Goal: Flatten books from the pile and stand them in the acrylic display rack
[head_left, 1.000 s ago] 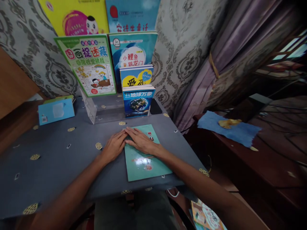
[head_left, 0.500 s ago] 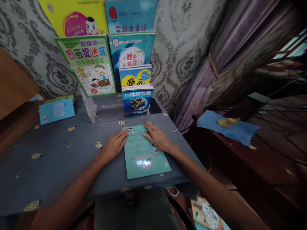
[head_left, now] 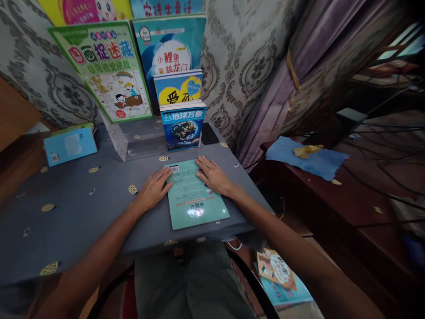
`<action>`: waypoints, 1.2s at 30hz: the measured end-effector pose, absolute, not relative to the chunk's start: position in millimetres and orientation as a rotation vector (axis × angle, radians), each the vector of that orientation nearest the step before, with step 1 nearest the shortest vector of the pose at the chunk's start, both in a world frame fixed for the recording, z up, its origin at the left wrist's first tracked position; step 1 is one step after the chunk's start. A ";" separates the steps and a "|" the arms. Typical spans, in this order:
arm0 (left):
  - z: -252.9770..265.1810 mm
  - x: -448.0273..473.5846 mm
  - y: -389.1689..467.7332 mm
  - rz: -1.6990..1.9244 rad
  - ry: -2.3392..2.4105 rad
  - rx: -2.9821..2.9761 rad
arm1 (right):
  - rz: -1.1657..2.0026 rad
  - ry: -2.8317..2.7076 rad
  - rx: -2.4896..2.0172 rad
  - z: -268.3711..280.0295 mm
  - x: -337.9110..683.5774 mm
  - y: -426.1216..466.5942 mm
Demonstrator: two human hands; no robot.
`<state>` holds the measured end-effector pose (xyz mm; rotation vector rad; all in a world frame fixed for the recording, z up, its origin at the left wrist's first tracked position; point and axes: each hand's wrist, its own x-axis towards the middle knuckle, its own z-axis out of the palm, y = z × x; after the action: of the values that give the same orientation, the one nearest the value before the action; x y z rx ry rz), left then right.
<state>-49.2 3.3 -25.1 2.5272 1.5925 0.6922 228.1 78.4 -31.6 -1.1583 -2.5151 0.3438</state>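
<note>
A thin green book (head_left: 195, 199) lies flat near the front edge of the table, with a barcode at its far left corner and its print upside down to me. My left hand (head_left: 154, 188) rests at the book's upper left edge, fingers stretched forward and the thumb reaching onto the cover. On the upper right edge lies my right hand (head_left: 215, 177), its fingers extended and flat. Neither hand grips the book. Just beyond it, a blue book with an Earth picture (head_left: 182, 128) stands upright in a clear stand (head_left: 142, 148).
Taller books, such as a green picture book (head_left: 122, 88), stand behind. A phone (head_left: 210, 134) lies right of the stand, and a light blue book (head_left: 71, 144) at left. Books (head_left: 282, 274) lie on the floor at lower right. A blue cloth (head_left: 285, 155) covers part of a red surface.
The camera view has tilted downward, so everything appears higher in the picture. Both hands stay on the green book; the left thumb now stands further apart from its fingers.
</note>
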 end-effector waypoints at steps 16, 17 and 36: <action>-23.3 -51.4 3.2 0.641 1.571 2.522 | 0.217 -2.708 -1.089 -24.4 254.0 16.7; -23.7 -51.6 2.9 0.642 1.568 2.525 | 0.204 -2.714 -1.074 -24.8 255.6 13.1; -13.6 -39.4 -63.0 0.356 1.460 2.564 | 0.375 -2.733 -0.833 -19.0 277.0 -40.5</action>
<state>-39.4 -63.0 -13.6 2.5638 1.4596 0.3562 277.0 -40.5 -19.0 -0.8332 -2.7329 0.3747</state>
